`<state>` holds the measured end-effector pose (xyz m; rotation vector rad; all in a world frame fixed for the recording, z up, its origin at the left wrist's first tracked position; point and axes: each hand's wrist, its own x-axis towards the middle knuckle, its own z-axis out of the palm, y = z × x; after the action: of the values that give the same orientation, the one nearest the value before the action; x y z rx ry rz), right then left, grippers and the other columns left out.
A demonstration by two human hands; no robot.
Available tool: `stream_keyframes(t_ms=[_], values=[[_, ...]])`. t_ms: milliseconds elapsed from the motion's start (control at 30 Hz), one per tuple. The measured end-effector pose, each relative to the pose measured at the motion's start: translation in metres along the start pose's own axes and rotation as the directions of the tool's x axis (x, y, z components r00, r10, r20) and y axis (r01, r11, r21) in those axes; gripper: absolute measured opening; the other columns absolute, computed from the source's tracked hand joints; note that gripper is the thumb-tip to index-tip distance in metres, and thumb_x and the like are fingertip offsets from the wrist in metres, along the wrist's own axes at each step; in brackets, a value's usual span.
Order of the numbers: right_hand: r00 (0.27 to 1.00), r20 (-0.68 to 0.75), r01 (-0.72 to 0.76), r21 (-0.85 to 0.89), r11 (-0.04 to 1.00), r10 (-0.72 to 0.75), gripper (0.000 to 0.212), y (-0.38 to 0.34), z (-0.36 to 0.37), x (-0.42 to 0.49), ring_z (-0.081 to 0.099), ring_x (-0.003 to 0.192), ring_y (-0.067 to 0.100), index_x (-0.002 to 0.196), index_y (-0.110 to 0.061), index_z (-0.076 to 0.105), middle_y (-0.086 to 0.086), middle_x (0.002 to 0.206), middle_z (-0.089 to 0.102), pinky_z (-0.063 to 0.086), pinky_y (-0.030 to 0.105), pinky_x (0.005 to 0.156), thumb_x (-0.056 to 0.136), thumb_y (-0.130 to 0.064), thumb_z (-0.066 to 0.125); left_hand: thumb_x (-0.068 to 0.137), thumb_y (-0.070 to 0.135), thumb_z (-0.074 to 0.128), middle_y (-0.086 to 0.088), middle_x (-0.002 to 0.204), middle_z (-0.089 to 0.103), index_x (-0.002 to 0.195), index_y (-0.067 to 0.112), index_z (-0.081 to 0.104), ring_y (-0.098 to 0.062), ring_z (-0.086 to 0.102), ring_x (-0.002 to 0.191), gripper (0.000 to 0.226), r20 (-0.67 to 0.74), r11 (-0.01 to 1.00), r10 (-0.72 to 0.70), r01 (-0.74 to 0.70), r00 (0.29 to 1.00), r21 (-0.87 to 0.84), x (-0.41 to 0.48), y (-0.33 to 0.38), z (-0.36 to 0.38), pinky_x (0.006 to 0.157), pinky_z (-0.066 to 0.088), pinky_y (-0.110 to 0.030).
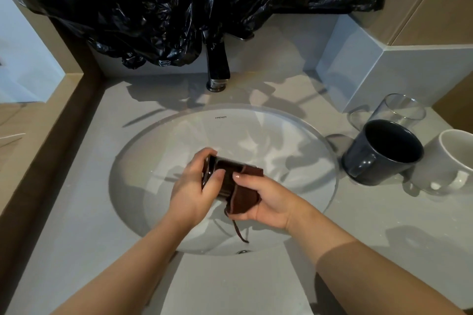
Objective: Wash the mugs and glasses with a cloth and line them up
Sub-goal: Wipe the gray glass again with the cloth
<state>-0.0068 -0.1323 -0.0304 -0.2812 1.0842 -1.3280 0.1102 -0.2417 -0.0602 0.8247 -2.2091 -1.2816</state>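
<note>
Altogether four: brown cup [229,165], navy mug [364,158], white mug [439,170], clear glass [401,110]; one cloth [243,197].

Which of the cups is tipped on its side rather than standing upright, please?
The dark brown cup, which the left hand holds over the sink; the clear glass, navy mug and white mug stand upright on the counter.

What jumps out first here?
Over the sink, the left hand grips a dark cup on its side; the right hand holds a dark red cloth against it. Crumpled black plastic hangs over the tap behind. On the right stand a clear glass, a dark blue mug and a white mug.
</note>
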Motion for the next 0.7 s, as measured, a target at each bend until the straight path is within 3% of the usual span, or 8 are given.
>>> stream_keyframes(t_ms=[100, 200, 333, 400, 467, 567, 633, 700], values=[[0.996, -0.014, 0.082, -0.052, 0.995, -0.083, 0.023, -0.007, 0.001, 0.001, 0.070, 0.091, 0.017, 0.105, -0.023, 0.063, 0.002, 0.094, 0.073, 0.051, 0.034, 0.073, 0.083, -0.014, 0.061, 0.075, 0.058, 0.043, 0.004, 0.100, 0.058, 0.110, 0.048, 0.041, -0.014, 0.058, 0.080, 0.037, 0.193, 0.996, -0.028, 0.043, 0.981, -0.074, 0.015, 0.004, -0.015, 0.065, 0.046, -0.028], [0.952, -0.077, 0.235, -0.440, 0.867, -0.297, 0.025, -0.005, 0.007, 0.003, 0.066, 0.094, 0.015, 0.106, -0.019, 0.066, 0.002, 0.098, 0.072, 0.053, 0.026, 0.077, 0.085, -0.005, 0.066, 0.085, 0.058, 0.046, -0.009, 0.082, 0.063, 0.108, 0.027, 0.056, -0.017, 0.055, 0.056, 0.040, 0.428, 0.814, -0.333, 0.485, 0.840, -0.319, 0.026, 0.019, -0.027, 0.044, 0.036, -0.026], [0.946, -0.011, 0.236, -0.661, 0.713, -0.324, 0.033, 0.004, 0.011, 0.005, 0.065, 0.095, 0.013, 0.113, -0.017, 0.065, 0.002, 0.104, 0.071, 0.053, 0.024, 0.079, 0.083, -0.008, 0.070, 0.095, 0.055, 0.038, -0.002, 0.060, 0.062, 0.082, 0.017, 0.060, -0.018, 0.048, 0.051, 0.046, 0.267, 0.671, -0.599, 0.655, 0.755, -0.347, 0.028, 0.035, -0.013, 0.045, 0.031, -0.024], [0.965, -0.066, 0.189, -0.495, 0.848, -0.254, 0.027, -0.004, 0.016, 0.002, 0.064, 0.088, 0.016, 0.109, -0.019, 0.065, 0.003, 0.097, 0.070, 0.053, 0.025, 0.066, 0.085, -0.008, 0.068, 0.095, 0.050, 0.038, -0.003, 0.073, 0.063, 0.084, 0.023, 0.055, -0.019, 0.052, 0.062, 0.034, 0.120, 0.785, -0.519, 0.528, 0.846, -0.324, 0.023, 0.036, -0.007, 0.052, 0.038, -0.027], [0.991, -0.100, 0.074, -0.171, 0.983, -0.092, 0.019, -0.015, 0.016, -0.001, 0.064, 0.086, 0.016, 0.101, -0.022, 0.064, 0.001, 0.089, 0.069, 0.053, 0.027, 0.058, 0.083, -0.016, 0.067, 0.088, 0.053, 0.036, 0.000, 0.087, 0.061, 0.090, 0.030, 0.052, -0.020, 0.056, 0.077, 0.028, -0.053, 0.986, -0.151, 0.147, 0.987, -0.083, 0.014, 0.027, -0.009, 0.064, 0.043, -0.031], [0.996, -0.088, -0.011, 0.093, 0.996, 0.019, 0.010, -0.022, 0.017, -0.007, 0.064, 0.082, 0.015, 0.095, -0.020, 0.064, 0.001, 0.080, 0.070, 0.053, 0.026, 0.058, 0.086, -0.025, 0.061, 0.076, 0.058, 0.031, 0.006, 0.099, 0.058, 0.112, 0.032, 0.050, -0.019, 0.055, 0.086, 0.048, 0.037, 0.959, 0.216, -0.219, 0.976, 0.180, 0.016, 0.015, -0.022, 0.072, 0.041, -0.032], [0.991, -0.118, 0.067, -0.021, 0.998, -0.069, 0.011, -0.022, 0.016, -0.005, 0.067, 0.088, 0.017, 0.099, -0.021, 0.065, 0.001, 0.088, 0.073, 0.055, 0.029, 0.065, 0.089, -0.023, 0.061, 0.075, 0.067, 0.036, 0.004, 0.100, 0.060, 0.108, 0.040, 0.044, -0.018, 0.058, 0.083, 0.043, 0.194, 0.999, 0.011, -0.021, 0.981, 0.050, 0.022, 0.021, -0.028, 0.065, 0.045, -0.031], [0.946, -0.150, 0.231, -0.315, 0.921, -0.288, 0.014, -0.019, 0.017, -0.003, 0.067, 0.095, 0.015, 0.102, -0.020, 0.066, 0.001, 0.096, 0.073, 0.053, 0.028, 0.076, 0.088, -0.017, 0.064, 0.076, 0.079, 0.040, -0.007, 0.094, 0.066, 0.111, 0.032, 0.052, -0.019, 0.058, 0.063, 0.060, 0.448, 0.900, -0.285, 0.398, 0.847, -0.179, 0.026, 0.030, -0.035, 0.048, 0.043, -0.027]])
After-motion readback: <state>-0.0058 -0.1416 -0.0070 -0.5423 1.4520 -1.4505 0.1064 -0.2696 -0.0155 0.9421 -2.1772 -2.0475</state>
